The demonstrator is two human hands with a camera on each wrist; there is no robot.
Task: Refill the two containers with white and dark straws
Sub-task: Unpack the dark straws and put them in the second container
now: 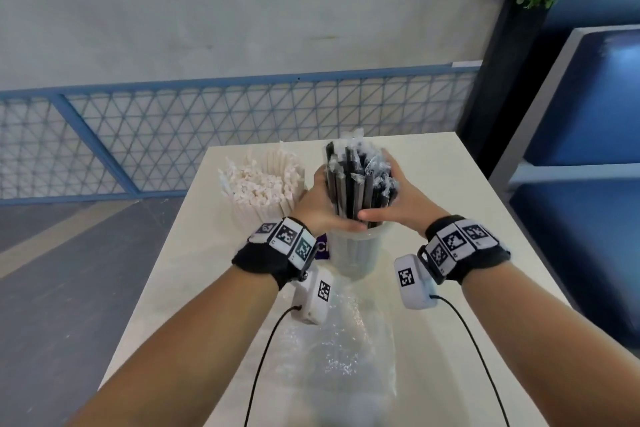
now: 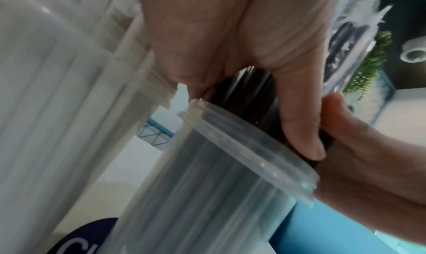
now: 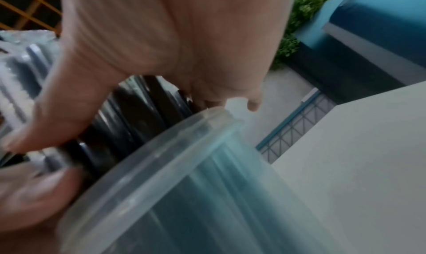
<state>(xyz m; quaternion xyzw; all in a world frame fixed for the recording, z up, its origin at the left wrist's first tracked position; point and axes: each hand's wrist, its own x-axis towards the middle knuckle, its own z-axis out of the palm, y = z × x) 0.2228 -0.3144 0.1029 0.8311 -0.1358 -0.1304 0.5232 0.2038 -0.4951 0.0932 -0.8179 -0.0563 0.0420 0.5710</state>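
Note:
A bundle of dark straws [image 1: 356, 184] in clear wrappers stands upright in a clear plastic container [image 1: 353, 253] on the white table [image 1: 467, 218]. My left hand [image 1: 322, 204] and right hand [image 1: 398, 198] both grip the bundle just above the container's rim [image 2: 253, 148], thumbs meeting at the front. In the wrist views my fingers [image 2: 297, 126] wrap the dark straws [image 3: 129, 123] right over the rim [image 3: 161, 152]. To the left stands the other container, packed with white paper-wrapped straws [image 1: 259, 180]; its body is mostly hidden behind my left wrist.
A crumpled clear plastic bag [image 1: 343, 350] lies on the table in front of the containers. A dark blue label [image 1: 323, 246] sits by the container's left side. A blue mesh railing [image 1: 207, 135] runs behind the table, and blue shelving [image 1: 588, 149] stands at the right.

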